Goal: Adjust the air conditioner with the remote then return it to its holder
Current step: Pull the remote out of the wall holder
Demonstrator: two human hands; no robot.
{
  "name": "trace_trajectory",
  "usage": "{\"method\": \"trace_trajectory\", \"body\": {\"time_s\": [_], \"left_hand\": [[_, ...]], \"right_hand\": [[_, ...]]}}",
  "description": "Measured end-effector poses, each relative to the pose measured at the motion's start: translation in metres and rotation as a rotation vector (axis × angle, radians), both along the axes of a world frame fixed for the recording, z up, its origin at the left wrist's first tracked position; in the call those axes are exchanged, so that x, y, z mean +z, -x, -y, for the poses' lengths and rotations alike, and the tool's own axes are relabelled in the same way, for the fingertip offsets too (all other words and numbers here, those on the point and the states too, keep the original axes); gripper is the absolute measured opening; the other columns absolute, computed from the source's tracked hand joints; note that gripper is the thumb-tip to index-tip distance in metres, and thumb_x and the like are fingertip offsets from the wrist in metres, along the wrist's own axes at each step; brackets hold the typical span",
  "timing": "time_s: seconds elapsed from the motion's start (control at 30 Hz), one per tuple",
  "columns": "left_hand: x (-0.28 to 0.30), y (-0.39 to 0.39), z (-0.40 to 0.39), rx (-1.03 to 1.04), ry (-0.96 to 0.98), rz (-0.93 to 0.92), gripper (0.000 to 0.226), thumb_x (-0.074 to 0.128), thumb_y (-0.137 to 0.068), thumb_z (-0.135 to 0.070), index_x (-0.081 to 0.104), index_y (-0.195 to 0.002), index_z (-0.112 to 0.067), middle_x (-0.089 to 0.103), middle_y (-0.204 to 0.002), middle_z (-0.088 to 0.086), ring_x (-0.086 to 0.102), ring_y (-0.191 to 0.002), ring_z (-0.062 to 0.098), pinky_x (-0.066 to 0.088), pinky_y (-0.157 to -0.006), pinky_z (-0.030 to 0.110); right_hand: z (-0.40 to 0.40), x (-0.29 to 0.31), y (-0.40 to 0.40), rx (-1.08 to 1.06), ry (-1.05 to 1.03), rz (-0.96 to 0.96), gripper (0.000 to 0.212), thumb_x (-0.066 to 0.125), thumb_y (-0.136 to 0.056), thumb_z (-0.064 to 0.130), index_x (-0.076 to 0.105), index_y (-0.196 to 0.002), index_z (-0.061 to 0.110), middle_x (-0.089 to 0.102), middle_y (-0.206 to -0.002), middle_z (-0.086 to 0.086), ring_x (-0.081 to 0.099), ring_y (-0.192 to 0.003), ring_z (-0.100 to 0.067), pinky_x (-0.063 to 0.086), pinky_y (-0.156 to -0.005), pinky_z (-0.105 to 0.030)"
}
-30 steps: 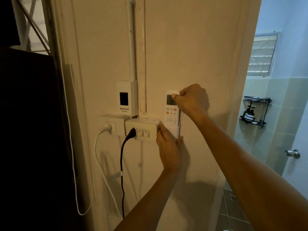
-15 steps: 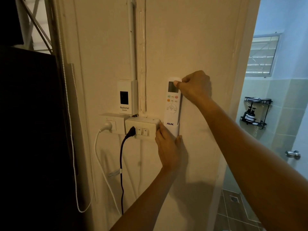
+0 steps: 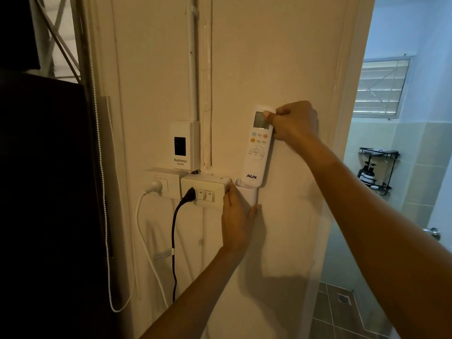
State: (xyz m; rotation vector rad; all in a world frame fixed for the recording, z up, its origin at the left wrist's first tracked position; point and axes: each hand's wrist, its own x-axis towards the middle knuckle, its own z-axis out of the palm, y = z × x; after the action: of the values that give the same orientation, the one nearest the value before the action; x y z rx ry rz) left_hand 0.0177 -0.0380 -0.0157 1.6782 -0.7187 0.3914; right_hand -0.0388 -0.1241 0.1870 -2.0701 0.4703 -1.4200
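A white AUX remote (image 3: 256, 157) stands upright against the cream wall, its bottom end level with the rim of a small white wall holder (image 3: 248, 194). My right hand (image 3: 292, 122) pinches the remote's top end, thumb on its screen. My left hand (image 3: 237, 217) lies flat against the wall under the holder, thumb and fingers cupping the holder's sides.
Left of the holder sit a white switch-and-socket box (image 3: 205, 189) with a black plug, another socket (image 3: 161, 183) with a white plug, and a National breaker (image 3: 183, 145) above. A bead cord (image 3: 102, 179) hangs further left. An open bathroom doorway (image 3: 396, 192) is at right.
My right hand has drawn the remote upward, from sitting deep in the holder to just at its rim. My left hand has stayed on the holder.
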Motion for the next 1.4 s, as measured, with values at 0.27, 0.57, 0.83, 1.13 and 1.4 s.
{"method": "trace_trajectory", "body": {"time_s": [0.27, 0.57, 0.83, 1.13, 1.4], "left_hand": [[0.019, -0.006, -0.033, -0.146, -0.041, 0.095, 0.042, 0.053, -0.094, -0.005, 0.042, -0.134, -0.011, 0.052, -0.136, 0.010, 0.050, -0.124, 0.022, 0.045, -0.094, 0.021], [0.056, 0.010, -0.064, -0.362, 0.103, -0.092, 0.028, 0.048, -0.096, -0.032, 0.061, -0.116, -0.016, 0.065, -0.105, -0.005, 0.063, -0.084, -0.003, 0.051, -0.066, 0.010], [0.058, 0.023, -0.119, -0.421, 0.098, -0.242, 0.023, 0.053, -0.094, -0.034, 0.068, -0.099, -0.018, 0.074, -0.090, -0.005, 0.073, -0.074, 0.007, 0.057, -0.056, 0.017], [0.059, 0.050, -0.225, -0.515, 0.051, -0.331, 0.017, 0.056, -0.092, -0.031, 0.069, -0.091, -0.019, 0.077, -0.079, -0.007, 0.075, -0.071, 0.015, 0.057, -0.054, 0.020], [0.052, 0.090, -0.353, -0.493, -0.005, -0.308, 0.013, 0.056, -0.091, -0.029, 0.066, -0.095, -0.021, 0.076, -0.088, -0.004, 0.075, -0.080, 0.019, 0.058, -0.056, 0.021]], "right_hand": [[0.009, -0.019, 0.011, 0.153, -0.087, -0.129, 0.023, 0.079, -0.074, 0.034, 0.063, -0.059, 0.024, 0.070, -0.061, 0.003, 0.072, -0.057, -0.015, 0.063, -0.065, -0.039], [-0.008, -0.041, 0.008, 0.432, -0.317, -0.216, 0.025, 0.079, -0.077, 0.025, 0.067, -0.091, 0.008, 0.074, -0.082, -0.010, 0.074, -0.069, -0.018, 0.060, -0.056, -0.027], [-0.056, -0.049, 0.023, 0.546, -0.317, -0.279, 0.025, 0.072, -0.083, 0.018, 0.062, -0.098, 0.001, 0.069, -0.079, -0.009, 0.070, -0.063, -0.013, 0.056, -0.043, -0.019], [-0.144, -0.062, 0.042, 0.632, -0.292, -0.300, 0.026, 0.073, -0.081, 0.021, 0.066, -0.094, 0.000, 0.072, -0.076, -0.006, 0.072, -0.056, -0.009, 0.055, -0.044, -0.019], [-0.261, -0.080, 0.080, 0.756, -0.391, -0.244, 0.014, 0.076, -0.078, 0.022, 0.069, -0.081, 0.011, 0.075, -0.063, 0.002, 0.074, -0.062, -0.014, 0.056, -0.046, -0.022]]}}
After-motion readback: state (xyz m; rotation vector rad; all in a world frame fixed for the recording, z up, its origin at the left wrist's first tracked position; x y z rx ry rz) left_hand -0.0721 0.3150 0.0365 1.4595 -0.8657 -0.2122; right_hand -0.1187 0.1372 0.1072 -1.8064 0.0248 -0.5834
